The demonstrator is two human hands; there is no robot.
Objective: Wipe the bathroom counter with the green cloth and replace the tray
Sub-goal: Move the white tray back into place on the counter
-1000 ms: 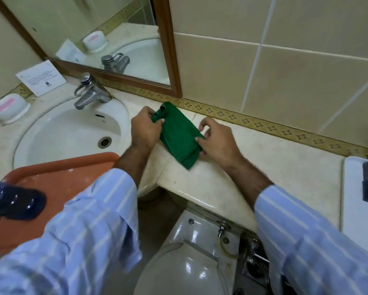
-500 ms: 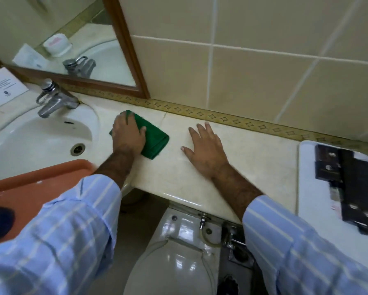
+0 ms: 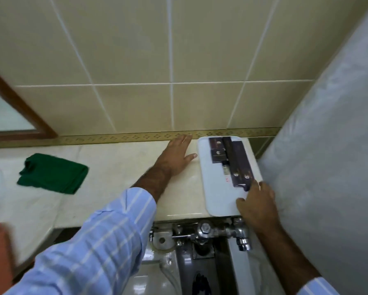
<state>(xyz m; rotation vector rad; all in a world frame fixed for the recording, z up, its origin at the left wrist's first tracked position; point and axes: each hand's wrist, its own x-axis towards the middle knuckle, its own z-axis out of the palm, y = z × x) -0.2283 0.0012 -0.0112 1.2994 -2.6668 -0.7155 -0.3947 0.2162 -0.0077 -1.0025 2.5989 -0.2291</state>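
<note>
left hand point(image 3: 175, 155): flat, palm down on the bare worktop point(image 3: 119, 167), fingers spread and pointing to the wall, thumb tip just beside the white tray's left edge. holds nothing. whether the thumb touches the tray, cannot tell.

right hand point(image 3: 256, 202): laid over the near right corner of the white tray point(image 3: 217, 192), fingers loosely spread, one fingertip up against the near end of the dark boxes point(image 3: 232, 160). not closed round anything; rests on the tray more than grips it.

white tray: at the right end of the worktop, far edge at the patterned border strip, near edge level with the worktop's front lip. dark boxes lie lengthwise along its right side.

green cloth point(image 3: 53, 173): folded, lying free on the worktop well to the left, near the basin side. neither hand on it.

step in hand, as judged: the tray part, hands coming to either side of it to shift or lift it.

next move calls for: a hold on both sides, kept level, since the boxes lie loose and could slide. flush fittings point(image 3: 202, 229) and toilet sit right under the front lip.
</note>
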